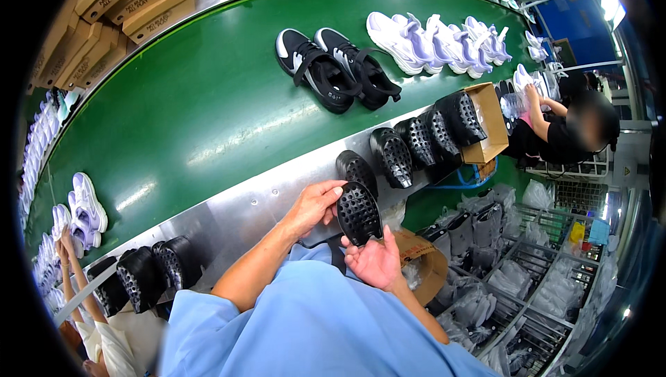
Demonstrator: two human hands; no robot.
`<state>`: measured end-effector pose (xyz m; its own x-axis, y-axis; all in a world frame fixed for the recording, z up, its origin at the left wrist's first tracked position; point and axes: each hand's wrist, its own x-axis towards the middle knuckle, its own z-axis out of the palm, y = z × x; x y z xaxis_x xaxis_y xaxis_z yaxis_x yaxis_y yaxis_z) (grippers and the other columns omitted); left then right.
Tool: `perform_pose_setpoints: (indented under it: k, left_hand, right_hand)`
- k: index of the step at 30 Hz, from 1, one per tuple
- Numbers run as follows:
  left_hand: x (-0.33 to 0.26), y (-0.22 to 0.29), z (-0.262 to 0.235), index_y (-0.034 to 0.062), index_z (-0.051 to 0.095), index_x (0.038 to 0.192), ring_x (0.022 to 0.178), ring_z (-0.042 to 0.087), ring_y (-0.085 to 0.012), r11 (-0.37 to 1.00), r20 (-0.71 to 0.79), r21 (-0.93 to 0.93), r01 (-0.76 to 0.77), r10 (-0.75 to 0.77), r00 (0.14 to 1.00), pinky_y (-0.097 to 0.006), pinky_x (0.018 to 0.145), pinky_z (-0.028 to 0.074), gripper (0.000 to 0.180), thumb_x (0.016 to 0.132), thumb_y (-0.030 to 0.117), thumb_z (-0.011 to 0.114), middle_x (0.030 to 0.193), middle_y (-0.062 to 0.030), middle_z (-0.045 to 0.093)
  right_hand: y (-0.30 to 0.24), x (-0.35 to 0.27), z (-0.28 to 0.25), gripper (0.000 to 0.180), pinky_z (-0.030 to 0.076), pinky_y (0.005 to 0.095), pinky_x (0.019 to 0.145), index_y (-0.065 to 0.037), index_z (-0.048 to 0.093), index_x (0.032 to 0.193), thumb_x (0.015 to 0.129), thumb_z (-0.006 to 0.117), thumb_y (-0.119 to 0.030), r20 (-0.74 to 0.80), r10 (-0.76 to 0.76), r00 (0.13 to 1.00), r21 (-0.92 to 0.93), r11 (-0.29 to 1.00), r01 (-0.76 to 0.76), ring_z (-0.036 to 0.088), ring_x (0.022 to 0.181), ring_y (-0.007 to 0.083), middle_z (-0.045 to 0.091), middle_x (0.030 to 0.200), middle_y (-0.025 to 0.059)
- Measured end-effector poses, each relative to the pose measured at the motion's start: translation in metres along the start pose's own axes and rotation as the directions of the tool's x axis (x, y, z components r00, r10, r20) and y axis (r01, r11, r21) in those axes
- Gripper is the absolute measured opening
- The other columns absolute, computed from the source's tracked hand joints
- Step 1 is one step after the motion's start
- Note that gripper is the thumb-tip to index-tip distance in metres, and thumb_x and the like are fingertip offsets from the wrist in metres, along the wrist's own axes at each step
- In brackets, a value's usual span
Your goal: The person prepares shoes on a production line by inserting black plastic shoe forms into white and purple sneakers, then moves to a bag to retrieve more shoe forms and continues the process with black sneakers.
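A black plastic shoe insert (359, 216), dotted with round holes, is held upright in front of my body. My left hand (313, 205) pinches its upper left edge between thumb and fingers. At its lower end my right hand (376, 260) is curled, palm up, gripping the bottom. Just behind it another black insert (355, 169) rests on the metal ledge (267, 200). To the right along this ledge stands a row of similar black inserts (420, 140). A pair of black and grey strap shoes (316, 72) sits farther off on the green belt.
White and lilac shoes (433, 44) line the green belt (208, 99). An open carton (489, 124) ends the insert row. More inserts (156, 273) stand at left, near another person's arms (80, 283). Wire racks (527, 287) of bagged items fill the right; a co-worker (555, 124) handles shoes beyond.
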<state>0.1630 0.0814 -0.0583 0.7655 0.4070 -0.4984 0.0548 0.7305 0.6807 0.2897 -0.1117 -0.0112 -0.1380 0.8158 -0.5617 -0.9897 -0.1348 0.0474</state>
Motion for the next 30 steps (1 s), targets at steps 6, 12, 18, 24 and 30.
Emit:
perform_pose_setpoints:
  k: [6,12,18,24,30]
  left_hand:
    - [-0.007,-0.008,0.001,0.0012,0.065,0.136,0.067,0.054,-0.0039,0.991,-0.026,-0.136,0.009,-0.013,1.000,-0.020,0.053,0.044,0.036,0.108,0.023,0.055,0.087,0.0014,0.066]
    - [-0.005,-0.012,-0.004,-0.0006,0.063,0.136,0.067,0.057,-0.0058,0.992,0.000,-0.129,-0.001,0.000,1.000,-0.021,0.055,0.046,0.038,0.107,0.024,0.059,0.103,-0.0025,0.072]
    - [0.024,-0.020,-0.012,0.0032,0.065,0.136,0.091,0.063,-0.0149,0.937,-0.188,0.309,-0.160,0.225,0.956,-0.028,0.073,0.053,0.037,0.105,0.023,0.059,0.117,-0.0076,0.068]
    - [0.066,0.000,-0.019,0.0038,0.065,0.134,0.119,0.062,-0.0328,0.740,-0.123,0.621,-0.260,0.419,0.899,-0.039,0.105,0.047,0.040,0.103,0.026,0.056,0.132,-0.0165,0.064]
    - [0.087,0.000,-0.023,0.0018,0.061,0.138,0.131,0.055,-0.0313,0.703,0.001,0.648,-0.291,0.382,0.924,-0.037,0.112,0.041,0.042,0.105,0.026,0.054,0.137,-0.0168,0.061]
  right_hand:
    - [0.003,-0.002,-0.004,0.078,0.051,0.0438,0.101,0.003,0.052,0.144,0.100,0.053,-0.062,-0.046,0.013,0.999,-0.041,0.999,-0.015,0.064,0.105,0.0253,0.063,0.133,0.0235]
    - [0.002,-0.001,0.000,0.076,0.050,0.0443,0.102,0.005,0.052,0.143,0.100,0.057,-0.058,-0.057,0.014,0.998,-0.015,1.000,-0.015,0.064,0.106,0.0265,0.062,0.134,0.0245]
    - [0.004,0.003,0.027,0.056,0.046,0.0399,0.111,0.006,0.050,0.144,0.093,0.070,-0.007,0.138,-0.714,0.687,-0.836,0.288,0.468,0.060,0.126,0.0267,0.059,0.139,0.0213]
    - [-0.025,0.032,-0.015,0.081,0.045,0.0425,0.109,-0.001,0.043,0.150,0.081,0.085,-0.013,0.288,-0.850,0.442,-0.956,-0.278,0.090,0.060,0.123,0.0341,0.057,0.138,0.0218]
    - [-0.035,0.054,-0.013,0.089,0.045,0.0478,0.107,-0.002,0.044,0.150,0.074,0.089,-0.014,0.429,-0.760,0.489,-0.846,-0.527,-0.077,0.054,0.125,0.0409,0.056,0.136,0.0241]
